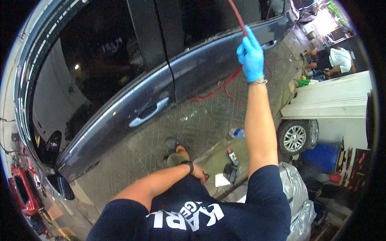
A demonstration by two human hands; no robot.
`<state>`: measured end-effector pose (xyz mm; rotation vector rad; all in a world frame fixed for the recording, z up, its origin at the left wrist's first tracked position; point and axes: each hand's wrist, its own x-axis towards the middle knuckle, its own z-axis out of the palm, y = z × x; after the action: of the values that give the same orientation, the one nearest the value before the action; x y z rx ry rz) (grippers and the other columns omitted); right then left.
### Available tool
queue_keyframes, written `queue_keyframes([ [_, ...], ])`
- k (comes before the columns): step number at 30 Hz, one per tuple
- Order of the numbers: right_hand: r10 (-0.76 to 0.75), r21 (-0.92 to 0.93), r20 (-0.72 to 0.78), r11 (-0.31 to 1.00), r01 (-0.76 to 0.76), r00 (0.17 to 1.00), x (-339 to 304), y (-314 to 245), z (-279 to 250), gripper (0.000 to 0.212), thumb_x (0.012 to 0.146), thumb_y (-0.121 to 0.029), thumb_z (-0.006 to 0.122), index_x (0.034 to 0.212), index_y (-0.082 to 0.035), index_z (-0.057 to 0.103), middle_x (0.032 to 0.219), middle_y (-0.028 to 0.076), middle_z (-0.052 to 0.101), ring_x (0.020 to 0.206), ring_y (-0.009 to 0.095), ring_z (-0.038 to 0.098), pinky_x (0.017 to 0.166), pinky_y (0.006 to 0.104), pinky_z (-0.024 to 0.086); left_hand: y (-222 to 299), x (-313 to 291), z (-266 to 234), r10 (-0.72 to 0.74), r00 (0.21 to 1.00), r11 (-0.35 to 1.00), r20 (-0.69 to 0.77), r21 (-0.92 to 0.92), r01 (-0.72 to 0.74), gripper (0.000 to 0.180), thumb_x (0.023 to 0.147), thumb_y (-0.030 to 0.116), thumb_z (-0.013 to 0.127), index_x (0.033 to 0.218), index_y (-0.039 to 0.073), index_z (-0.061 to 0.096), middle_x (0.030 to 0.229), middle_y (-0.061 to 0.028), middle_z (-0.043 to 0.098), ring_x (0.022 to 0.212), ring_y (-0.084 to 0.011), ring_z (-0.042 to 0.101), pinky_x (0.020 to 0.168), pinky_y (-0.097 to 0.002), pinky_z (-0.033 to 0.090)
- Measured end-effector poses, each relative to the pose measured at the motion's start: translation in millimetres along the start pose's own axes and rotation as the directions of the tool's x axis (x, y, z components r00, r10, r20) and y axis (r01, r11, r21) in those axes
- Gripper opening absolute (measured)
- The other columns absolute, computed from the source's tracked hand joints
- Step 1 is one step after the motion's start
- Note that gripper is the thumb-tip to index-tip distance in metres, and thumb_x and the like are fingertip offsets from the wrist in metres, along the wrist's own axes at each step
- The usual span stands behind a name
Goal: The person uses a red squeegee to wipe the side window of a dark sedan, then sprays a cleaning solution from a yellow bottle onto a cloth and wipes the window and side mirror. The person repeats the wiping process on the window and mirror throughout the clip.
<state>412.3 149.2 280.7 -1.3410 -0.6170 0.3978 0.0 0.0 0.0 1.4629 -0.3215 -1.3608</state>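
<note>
My right hand, in a blue glove, is raised beside the dark car and closed around a red hose. One end of the hose runs up past the windows; below the hand it trails down in loops toward the floor. Bare and low in front of my body, my left hand is closed with a small reddish thing showing at its fingers, too little visible to name. The car's door handle lies ahead of that hand, apart from it.
A dark bottle and a white sheet are at my right, near a blue-labelled bottle. Wheels, a blue bin and silver plastic sheeting stand farther right. Another person crouches at the far right.
</note>
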Motion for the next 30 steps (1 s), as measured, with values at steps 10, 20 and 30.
queue_keyframes([
  [10, -0.033, -0.015, 0.104, 0.999, 0.035, 0.994, 33, -46, 49, 0.045, 0.109, -0.018, 0.06, 0.154, -0.012, 0.058, 0.071, -0.004, 0.059, 0.056, 0.006, 0.049, 0.051, 0.0235, 0.038, -20, -9, 0, 0.046, 0.95, 0.925, -0.308, 0.373, 0.076, 0.035, 0.089, 0.045, 0.068, 0.094, 0.013, 0.083, 0.098, -0.0139, 0.078, 0.089, -0.0345, 0.074, 0.077, -0.0503, 0.055],
  [20, 0.007, -0.054, 0.034, 0.999, -0.005, 0.999, 42, -55, 68, 0.045, 0.109, -0.02, 0.057, 0.154, -0.014, 0.058, 0.067, -0.001, 0.062, 0.05, 0.007, 0.048, 0.045, 0.026, 0.037, -12, -92, 26, 0.107, 0.64, 0.994, -0.761, 0.07, -0.083, 0.076, 0.099, 0.063, 0.061, 0.147, 0.003, 0.059, 0.145, -0.0206, 0.065, 0.136, -0.037, 0.06, 0.115, -0.0448, 0.045],
  [30, 0.131, 0.099, -0.161, 0.988, -0.116, 0.978, 169, -36, -18, 0.051, 0.11, -0.022, 0.052, 0.161, -0.022, 0.047, 0.063, -0.001, 0.054, 0.046, 0.01, 0.041, 0.041, 0.0291, 0.032, -163, -249, 234, -0.71, -0.279, 0.704, -0.647, -0.654, -0.275, 0.052, 0.099, 0.044, 0.067, 0.118, -0.004, 0.074, 0.114, -0.0234, 0.077, 0.111, -0.0379, 0.071, 0.101, -0.0429, 0.053],
])
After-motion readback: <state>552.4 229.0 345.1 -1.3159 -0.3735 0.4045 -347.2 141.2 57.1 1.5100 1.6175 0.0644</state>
